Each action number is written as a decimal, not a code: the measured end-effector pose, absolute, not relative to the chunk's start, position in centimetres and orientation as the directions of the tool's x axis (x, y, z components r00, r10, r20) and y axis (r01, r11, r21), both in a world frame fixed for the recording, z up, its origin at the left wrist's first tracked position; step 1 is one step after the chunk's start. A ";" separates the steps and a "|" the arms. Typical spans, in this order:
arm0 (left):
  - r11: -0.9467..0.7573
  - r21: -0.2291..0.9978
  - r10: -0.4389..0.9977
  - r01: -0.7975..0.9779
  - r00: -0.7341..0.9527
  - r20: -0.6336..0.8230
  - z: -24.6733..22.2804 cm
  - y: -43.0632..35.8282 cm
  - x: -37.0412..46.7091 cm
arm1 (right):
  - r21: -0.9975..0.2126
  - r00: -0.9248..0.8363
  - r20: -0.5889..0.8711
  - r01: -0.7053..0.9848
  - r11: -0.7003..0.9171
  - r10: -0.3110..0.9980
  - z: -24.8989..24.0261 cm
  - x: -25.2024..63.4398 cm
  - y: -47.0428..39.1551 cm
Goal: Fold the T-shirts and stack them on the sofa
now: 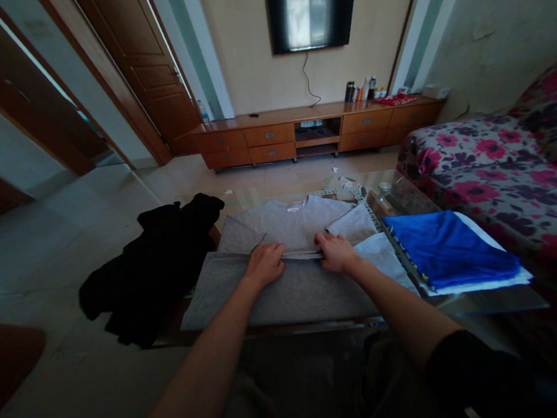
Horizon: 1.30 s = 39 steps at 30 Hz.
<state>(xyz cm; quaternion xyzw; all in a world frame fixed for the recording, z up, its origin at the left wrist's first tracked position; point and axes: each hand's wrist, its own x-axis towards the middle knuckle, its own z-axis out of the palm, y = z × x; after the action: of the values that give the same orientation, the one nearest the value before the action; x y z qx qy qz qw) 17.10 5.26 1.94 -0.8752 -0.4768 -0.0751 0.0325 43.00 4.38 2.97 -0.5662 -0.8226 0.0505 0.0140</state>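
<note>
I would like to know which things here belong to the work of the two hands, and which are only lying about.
Belonging to the work:
grey shirt, its fold held by the left hand and right hand
glass table, under the shirt
probably black clothing and blue cloth, beside it

Only lying about:
bottle, on the cabinet
red item, also there

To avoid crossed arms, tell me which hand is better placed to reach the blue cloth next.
Right, most likely: the right hand, on the gray crew-neck shirt, is nearer the blue cloth. The left hand, also on the shirt, lies toward the black clothing and would probably have to reach across.
</note>
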 end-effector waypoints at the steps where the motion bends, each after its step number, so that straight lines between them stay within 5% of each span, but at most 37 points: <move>1: -0.544 0.022 0.830 0.839 0.533 0.166 2.0 5.3 17.1 | -0.101 -0.361 -0.029 0.929 0.356 0.932 2.9 43.0 4.4; 10: -0.507 0.093 0.852 0.857 0.481 0.207 1.6 5.5 16.7 | -0.113 -0.265 0.004 0.958 0.264 0.964 2.6 42.9 4.3; 20: -0.266 0.102 0.944 0.959 0.238 0.227 -0.2 6.2 15.0 | -0.133 -0.121 -0.002 0.984 0.120 0.993 2.2 45.1 5.0; 26: -0.157 0.082 0.942 0.984 0.125 0.311 0.2 5.7 14.5 | -0.105 0.001 0.112 0.994 0.010 0.994 0.9 45.9 4.5; 32: -0.379 0.064 0.888 0.923 0.344 0.306 1.8 4.1 16.6 | -0.097 -0.043 0.225 0.993 0.066 0.973 2.1 42.7 2.4; 39: -0.498 0.157 0.861 0.853 0.466 0.204 -0.5 0.6 18.6 | -0.165 -0.122 0.069 0.977 0.131 0.990 -0.8 38.7 -1.8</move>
<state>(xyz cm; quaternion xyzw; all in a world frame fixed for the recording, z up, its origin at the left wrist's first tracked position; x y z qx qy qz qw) 18.56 0.57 -0.55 -0.8559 -0.5005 -0.1290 -0.0163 38.67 -1.80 -0.81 -0.6578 -0.7478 0.0395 0.0808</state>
